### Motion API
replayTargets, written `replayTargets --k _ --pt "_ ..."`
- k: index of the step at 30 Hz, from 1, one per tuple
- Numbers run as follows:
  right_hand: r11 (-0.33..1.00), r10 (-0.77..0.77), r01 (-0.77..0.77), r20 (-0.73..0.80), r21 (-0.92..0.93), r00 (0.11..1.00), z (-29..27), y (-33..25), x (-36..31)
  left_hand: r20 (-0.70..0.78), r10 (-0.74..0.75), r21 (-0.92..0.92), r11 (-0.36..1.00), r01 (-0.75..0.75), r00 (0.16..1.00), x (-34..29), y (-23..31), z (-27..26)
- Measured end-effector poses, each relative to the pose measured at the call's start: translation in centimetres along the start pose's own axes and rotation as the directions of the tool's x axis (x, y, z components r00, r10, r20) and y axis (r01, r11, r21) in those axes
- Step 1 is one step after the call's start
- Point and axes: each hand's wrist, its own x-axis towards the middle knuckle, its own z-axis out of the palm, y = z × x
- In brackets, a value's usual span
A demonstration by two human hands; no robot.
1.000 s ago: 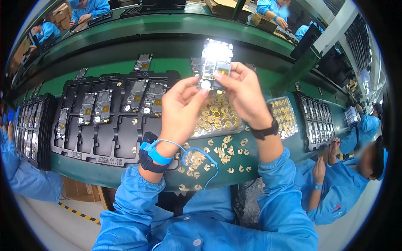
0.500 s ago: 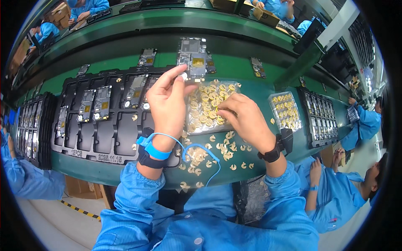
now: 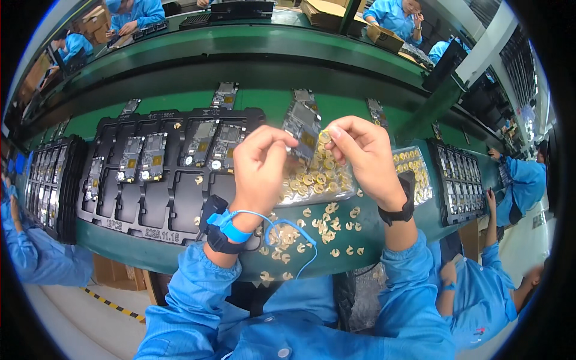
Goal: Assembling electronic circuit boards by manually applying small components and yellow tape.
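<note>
Circuit board [image 3: 302, 123] first: I hold it tilted above the desk [image 3: 336, 264], near the clear tray [image 3: 318, 199] heaped with yellow-rimmed pieces, its lower left edge pinched between my left fingers [image 3: 279, 135]. My right fingers [image 3: 346, 144] are closed to a narrow pinch on one small yellow-rimmed disc [image 3: 324, 136], just beside the board's right edge; whether the two touch, I can't tell.

With a grip on one edge only, a push from the right could, I reckon, twist the board out of my hold. If my right pinch slackens, the disc could slip and get lost among the tray's pieces or the loose cream pieces [image 3: 324, 228]. My blue wrist cord [image 3: 309, 236] trails over those, so a wide swing of my left arm might drag some off the desk.
</note>
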Motion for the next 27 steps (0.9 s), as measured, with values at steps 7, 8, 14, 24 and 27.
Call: replayTargets --k 7,8,14,24,27 --pt "0.983 -0.174 0.184 0.2 -0.03 0.964 2.3 -0.5 1.8 0.103 0.045 -0.001 0.999 -0.045 0.994 0.1 0.6 0.3" --pt "0.983 -0.173 0.181 0.202 -0.025 0.964 2.2 -0.5 1.9 0.131 0.035 -0.003 0.999 -0.035 0.991 0.1 0.5 0.2" --pt "0.782 -0.463 0.442 0.064 -0.439 0.884 3.2 -0.3 1.4 0.074 -0.108 -0.126 0.985 0.117 0.991 0.2 0.5 0.4" --pt "0.335 -0.665 0.652 0.319 -0.68 0.675 2.4 -0.9 0.6 0.1 -0.008 0.001 1.0 0.008 0.995 0.2 0.1 0.6" --pt "0.352 -0.702 0.663 0.282 -0.661 0.654 2.5 -0.2 0.5 0.086 0.057 0.071 0.996 -0.063 0.995 0.2 0.2 0.9"
